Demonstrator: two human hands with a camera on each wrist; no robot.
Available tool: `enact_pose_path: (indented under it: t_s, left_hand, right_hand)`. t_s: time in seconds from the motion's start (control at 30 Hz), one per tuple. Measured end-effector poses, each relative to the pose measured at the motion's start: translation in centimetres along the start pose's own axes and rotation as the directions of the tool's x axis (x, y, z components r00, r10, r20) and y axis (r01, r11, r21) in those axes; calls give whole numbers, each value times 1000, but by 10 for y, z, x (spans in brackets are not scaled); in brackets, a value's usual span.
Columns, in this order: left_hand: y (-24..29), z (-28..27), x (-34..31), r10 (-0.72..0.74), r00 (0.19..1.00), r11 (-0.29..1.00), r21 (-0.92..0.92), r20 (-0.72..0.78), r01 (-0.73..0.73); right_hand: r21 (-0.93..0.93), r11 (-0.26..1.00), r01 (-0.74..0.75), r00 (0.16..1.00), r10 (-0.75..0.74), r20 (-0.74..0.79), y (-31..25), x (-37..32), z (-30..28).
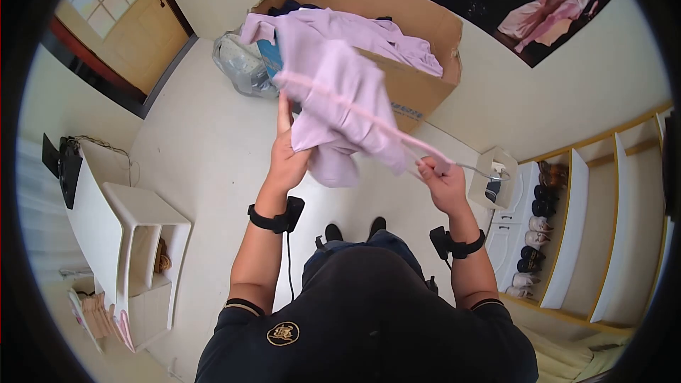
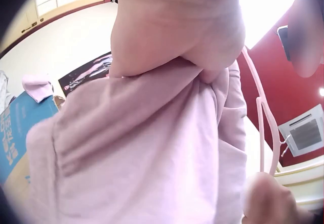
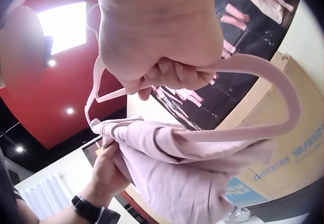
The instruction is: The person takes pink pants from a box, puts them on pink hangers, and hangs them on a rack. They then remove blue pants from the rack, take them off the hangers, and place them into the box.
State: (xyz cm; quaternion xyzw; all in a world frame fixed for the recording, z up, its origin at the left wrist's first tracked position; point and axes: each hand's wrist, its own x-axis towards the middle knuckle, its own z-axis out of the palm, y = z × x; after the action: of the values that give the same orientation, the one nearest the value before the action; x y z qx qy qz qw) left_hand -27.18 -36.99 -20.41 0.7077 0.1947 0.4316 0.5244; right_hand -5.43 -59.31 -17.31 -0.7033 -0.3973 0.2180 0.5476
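A lilac garment (image 1: 340, 99) hangs in folds across a pink clothes hanger (image 1: 415, 143), blurred in the head view. My right hand (image 1: 445, 183) grips the hanger at one end, its fingers curled round the pink bar in the right wrist view. The hanger's metal hook (image 1: 500, 176) sticks out past that hand. On the other side, my left hand (image 1: 289, 158) holds the cloth, with the index finger stretched up along it. In the left wrist view the fabric (image 2: 136, 148) bunches under the palm, which hides most of the fingers.
Ahead stands a large cardboard box (image 1: 408, 89) with more lilac clothing (image 1: 383, 39) over its rim. A grey plastic bag (image 1: 241, 67) leans beside it. A white shelf unit (image 1: 135, 234) is at left; shoe shelves (image 1: 560, 227) and a small bin (image 1: 489, 195) are at right.
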Motion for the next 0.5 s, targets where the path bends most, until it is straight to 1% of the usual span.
enact_pose_path:
  t_s: [0.03,0.07,0.13,0.17,0.2,0.27,0.3,0.33,0.4,0.43,0.47,0.5]
  left_hand:
    - [-7,-1,6,-147,989,984,-96,32,149]
    - [-12,-3,13,-141,990,985,-93,26,142]
    - [-14,-6,30,-219,970,955,-182,105,235]
    - [-16,1,38,-76,997,986,-145,21,79]
    - [-13,10,48,-70,997,987,-140,24,72]
    - [-6,27,70,28,988,982,-179,-153,-56]
    - [-9,17,80,66,997,997,-29,-36,-67]
    - [-12,18,90,74,997,997,-19,-34,-74]
    - [-12,25,118,158,985,975,170,-73,-144]
    - [-8,29,134,254,964,936,270,-77,-225]
    - [-3,29,152,258,963,931,285,-71,-228]
    - [0,28,173,368,929,863,380,-20,-334]
  right_hand:
    - [84,996,31,994,-40,103,-2,8,4]
    - [86,996,39,993,-48,107,-5,18,7]
    - [-35,962,270,952,-261,160,-7,37,11]
    - [-22,971,239,961,-233,148,-5,47,13]
    - [-18,969,244,960,-240,143,-3,59,12]
    - [-97,965,245,969,-245,19,4,86,10]
    - [-156,929,336,933,-351,-80,8,102,9]
    - [-147,928,343,930,-357,-85,15,118,5]
    - [-223,895,386,873,-432,-226,27,157,-4]
    - [-237,883,405,860,-455,-228,32,178,-9]
    - [-221,885,409,859,-455,-234,36,198,-14]
    - [-284,841,460,815,-527,-242,39,217,-20]
